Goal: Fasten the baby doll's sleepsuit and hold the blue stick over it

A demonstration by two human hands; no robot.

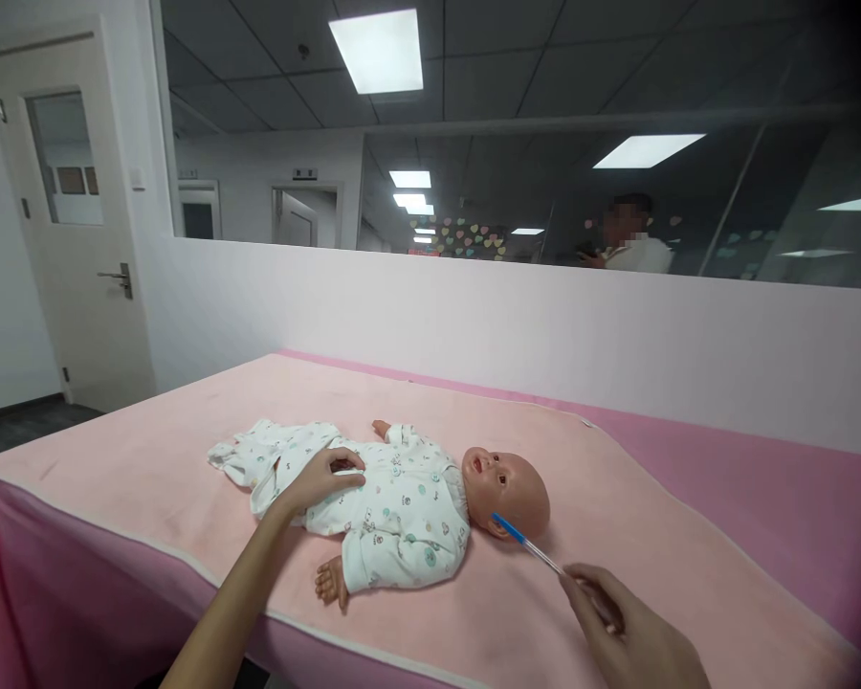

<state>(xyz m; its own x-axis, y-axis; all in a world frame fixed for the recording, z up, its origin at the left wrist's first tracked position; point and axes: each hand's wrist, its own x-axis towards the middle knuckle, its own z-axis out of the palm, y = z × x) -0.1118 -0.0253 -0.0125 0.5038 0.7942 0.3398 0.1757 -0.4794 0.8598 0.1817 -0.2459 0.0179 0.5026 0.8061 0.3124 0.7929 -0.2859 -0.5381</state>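
Note:
A baby doll (511,486) in a white patterned outfit (408,498) lies on its back, its head toward the right. My left hand (324,478) rests on the lower front of the outfit, thumb and fingers apart in a loose curve. Between the thumb and fingers of my right hand (621,622) is a slim pen-like stick (538,553) with a clear shaft and a blue end. That blue end points up and left, in front of the doll's ear; whether it touches cannot be told. The doll's near hand (331,582) lies palm-side unclear on the cloth.
A light pink padded cloth (588,459) covers the table, over a darker pink cover (767,498). Behind stands a white half wall (474,316) with a window above, where a person (638,244) shows. A door (78,239) stands shut at left.

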